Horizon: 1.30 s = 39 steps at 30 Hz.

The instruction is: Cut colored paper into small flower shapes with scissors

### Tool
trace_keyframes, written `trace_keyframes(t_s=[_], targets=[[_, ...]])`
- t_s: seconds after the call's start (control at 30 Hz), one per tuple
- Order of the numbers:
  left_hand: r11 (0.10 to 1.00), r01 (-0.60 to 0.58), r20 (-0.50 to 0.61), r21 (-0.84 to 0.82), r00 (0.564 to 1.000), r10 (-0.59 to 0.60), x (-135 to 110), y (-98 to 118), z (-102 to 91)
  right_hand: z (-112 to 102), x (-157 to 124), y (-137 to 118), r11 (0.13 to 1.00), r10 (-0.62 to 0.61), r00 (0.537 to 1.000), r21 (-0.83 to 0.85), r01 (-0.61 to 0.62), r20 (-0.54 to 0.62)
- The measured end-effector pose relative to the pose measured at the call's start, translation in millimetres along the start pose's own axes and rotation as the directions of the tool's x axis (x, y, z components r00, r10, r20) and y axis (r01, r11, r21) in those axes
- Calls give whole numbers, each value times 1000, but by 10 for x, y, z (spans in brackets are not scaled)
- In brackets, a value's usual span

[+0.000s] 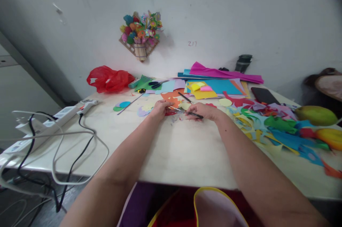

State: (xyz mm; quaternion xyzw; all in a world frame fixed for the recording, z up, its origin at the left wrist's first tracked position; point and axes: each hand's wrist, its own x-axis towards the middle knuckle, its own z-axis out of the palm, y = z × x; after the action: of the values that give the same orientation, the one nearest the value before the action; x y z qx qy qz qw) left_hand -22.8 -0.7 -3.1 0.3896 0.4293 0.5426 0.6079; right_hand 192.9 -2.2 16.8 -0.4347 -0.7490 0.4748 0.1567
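Over the middle of the table (184, 159), the right hand (204, 111) grips a slim dark-handled tool (196, 115), its thin metal end pointing toward the left hand (159, 110). The left hand's fingers are drawn together near that end; what they pinch is too small to tell. A red piece (170, 113) shows just beside them. Coloured scraps (280, 125) crowd the right edge; a red bag (109, 79) sits near the far left corner.

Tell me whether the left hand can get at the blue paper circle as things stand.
Probably yes: the blue paper circle lies uncovered, left of the left hand. Only a thin stick and pale paper pieces lie between them, low on the table, though the hand looks busy.
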Motion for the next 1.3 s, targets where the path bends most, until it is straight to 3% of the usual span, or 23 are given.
trace_keyframes(t_s=[0.57, 1.3], targets=[[999, -23, 59, -37, 998, 26, 35, -17, -59, -5, -4, 11, 999, -47, 998, 15, 46, 44], [987, -94, -12, -133, 996, 94, 62, -26, -4, 7, 18, 4, 1000, -22, 1000, -7, 22, -3]])
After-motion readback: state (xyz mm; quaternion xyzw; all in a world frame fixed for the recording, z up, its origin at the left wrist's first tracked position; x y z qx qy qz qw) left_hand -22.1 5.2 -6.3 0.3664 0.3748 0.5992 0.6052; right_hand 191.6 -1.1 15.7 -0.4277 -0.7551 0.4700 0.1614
